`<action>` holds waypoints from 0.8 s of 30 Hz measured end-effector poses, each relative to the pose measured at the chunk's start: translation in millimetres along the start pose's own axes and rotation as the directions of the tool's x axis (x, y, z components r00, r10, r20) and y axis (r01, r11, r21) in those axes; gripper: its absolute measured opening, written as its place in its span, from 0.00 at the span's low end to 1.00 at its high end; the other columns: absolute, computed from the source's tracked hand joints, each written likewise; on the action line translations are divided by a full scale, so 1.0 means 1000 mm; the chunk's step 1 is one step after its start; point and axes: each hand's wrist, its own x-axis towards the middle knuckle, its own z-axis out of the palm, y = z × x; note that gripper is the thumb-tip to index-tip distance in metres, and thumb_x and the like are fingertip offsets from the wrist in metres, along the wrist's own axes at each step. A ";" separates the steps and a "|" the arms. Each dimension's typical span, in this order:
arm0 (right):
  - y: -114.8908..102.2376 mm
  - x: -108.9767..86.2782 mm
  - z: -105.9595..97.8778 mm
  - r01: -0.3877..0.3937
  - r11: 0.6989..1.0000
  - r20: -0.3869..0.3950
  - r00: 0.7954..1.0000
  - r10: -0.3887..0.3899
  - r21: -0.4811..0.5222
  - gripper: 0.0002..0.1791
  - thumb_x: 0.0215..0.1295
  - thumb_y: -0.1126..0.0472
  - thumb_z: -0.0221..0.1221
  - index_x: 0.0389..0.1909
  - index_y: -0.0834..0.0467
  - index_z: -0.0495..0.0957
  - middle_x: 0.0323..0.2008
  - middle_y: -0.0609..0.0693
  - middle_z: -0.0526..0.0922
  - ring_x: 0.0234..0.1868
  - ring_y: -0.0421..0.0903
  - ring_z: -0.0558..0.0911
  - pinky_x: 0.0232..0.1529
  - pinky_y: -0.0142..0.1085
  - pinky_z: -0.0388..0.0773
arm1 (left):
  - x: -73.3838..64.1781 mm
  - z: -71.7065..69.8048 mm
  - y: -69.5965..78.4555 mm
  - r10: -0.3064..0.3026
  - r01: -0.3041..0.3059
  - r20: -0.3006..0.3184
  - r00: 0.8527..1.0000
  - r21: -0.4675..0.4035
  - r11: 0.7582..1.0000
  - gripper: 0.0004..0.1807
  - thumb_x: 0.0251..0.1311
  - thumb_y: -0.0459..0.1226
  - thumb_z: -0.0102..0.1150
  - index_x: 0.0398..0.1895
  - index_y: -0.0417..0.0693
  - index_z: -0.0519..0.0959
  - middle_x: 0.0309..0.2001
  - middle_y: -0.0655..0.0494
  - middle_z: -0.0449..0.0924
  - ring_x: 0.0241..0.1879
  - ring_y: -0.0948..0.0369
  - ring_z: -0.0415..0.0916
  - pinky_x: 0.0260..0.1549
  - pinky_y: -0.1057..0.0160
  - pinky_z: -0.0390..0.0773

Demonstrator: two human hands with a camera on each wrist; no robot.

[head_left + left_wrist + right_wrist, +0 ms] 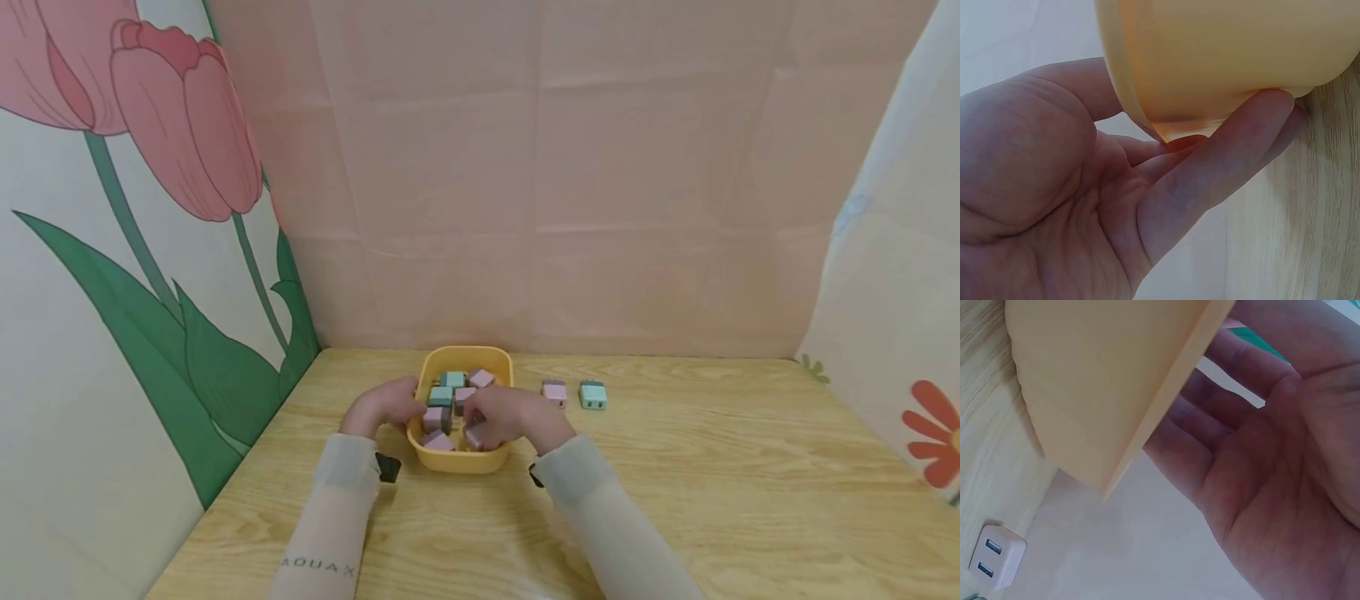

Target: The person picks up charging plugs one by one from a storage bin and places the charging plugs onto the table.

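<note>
A yellow plastic basket [465,463] stands on the table with several pink and mint-green USB charger plugs inside. My left hand [390,403] grips its left side, thumb over the rim and fingers along the outer wall [1229,56]. Over the right rim, my right hand [504,413] reaches into the basket and pinches a pink charger plug [474,435] near the front. The basket wall [1104,375] hides those fingertips in the right wrist view. Around that plug lie other pink plugs [437,442] and mint-green plugs [440,396].
Right of the basket, a pink charger plug [554,394] and a mint-green one [593,396] sit apart on the wood-grain table [712,475]. A pink backdrop [570,183] rises behind the table's far edge. Flower-printed panels [67,350] border both sides.
</note>
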 end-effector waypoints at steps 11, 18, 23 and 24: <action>0.008 0.000 -0.005 0.037 0.999 -0.058 0.998 -0.035 0.036 0.12 0.67 0.61 0.74 0.48 0.47 0.86 0.46 0.43 0.85 0.45 0.45 0.81 0.55 0.44 0.84 | 0.001 0.000 0.000 0.000 0.000 -0.006 1.000 0.011 1.000 0.21 0.72 0.33 0.56 0.65 0.34 0.75 0.49 0.44 0.85 0.40 0.54 0.86 0.43 0.53 0.90; 0.019 -0.008 -0.016 0.104 0.994 -0.191 0.977 -0.096 0.036 0.21 0.60 0.63 0.78 0.54 0.53 0.86 0.56 0.49 0.87 0.54 0.48 0.82 0.64 0.52 0.83 | 0.002 0.001 0.000 -0.012 0.012 -0.015 1.000 0.011 1.000 0.22 0.72 0.34 0.57 0.66 0.36 0.75 0.50 0.44 0.85 0.41 0.53 0.85 0.44 0.54 0.90; 0.032 -0.018 -0.029 0.168 0.985 -0.272 0.950 -0.153 0.033 0.24 0.59 0.67 0.77 0.57 0.59 0.85 0.57 0.53 0.87 0.55 0.50 0.83 0.63 0.51 0.85 | 0.003 0.001 0.001 -0.032 0.033 -0.016 0.999 0.010 0.999 0.23 0.72 0.34 0.57 0.67 0.37 0.74 0.50 0.44 0.85 0.41 0.53 0.85 0.44 0.55 0.89; 0.035 -0.020 -0.032 0.178 0.983 -0.283 0.945 -0.162 0.034 0.23 0.60 0.68 0.76 0.57 0.59 0.85 0.56 0.54 0.87 0.55 0.50 0.83 0.62 0.50 0.85 | 0.003 0.001 0.001 -0.034 0.034 -0.016 0.999 0.010 0.999 0.23 0.72 0.34 0.57 0.67 0.37 0.74 0.50 0.44 0.85 0.41 0.53 0.85 0.43 0.56 0.89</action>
